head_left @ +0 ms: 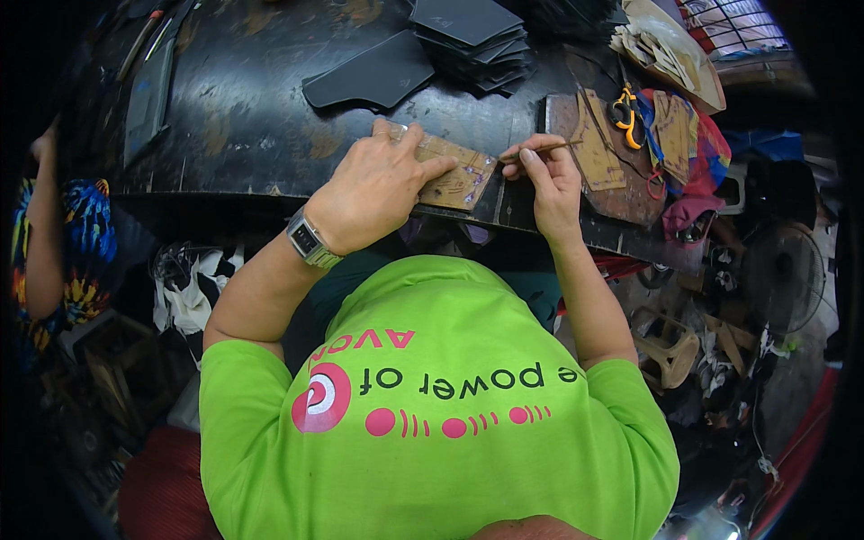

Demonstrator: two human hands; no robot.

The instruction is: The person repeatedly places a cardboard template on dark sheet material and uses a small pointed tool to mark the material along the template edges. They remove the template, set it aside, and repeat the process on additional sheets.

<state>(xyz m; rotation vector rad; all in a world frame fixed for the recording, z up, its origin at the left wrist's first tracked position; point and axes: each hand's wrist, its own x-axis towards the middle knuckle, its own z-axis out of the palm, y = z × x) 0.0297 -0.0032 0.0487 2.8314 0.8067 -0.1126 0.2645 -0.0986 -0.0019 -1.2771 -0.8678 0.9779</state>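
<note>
My left hand (373, 184), with a metal watch on its wrist, lies with its fingers spread on a brown, marked template (459, 180) near the table's front edge. The fingers press on the template's top and left part and cover some of it. My right hand (551, 180) is closed in a pinch round a thin, brown, pen-like tool (562, 146). Its tip points left at the template's right edge; whether it touches cannot be made out. Just beyond my left hand lies a dark, shaped sheet (373, 74).
A stack of dark cut sheets (472, 45) stands farther back. On the right, a wooden board (621, 200) carries more brown templates (598, 148) and orange-handled scissors (627, 112). A bag of scraps (666, 58) sits behind. Another person's arm (43, 234) shows at far left.
</note>
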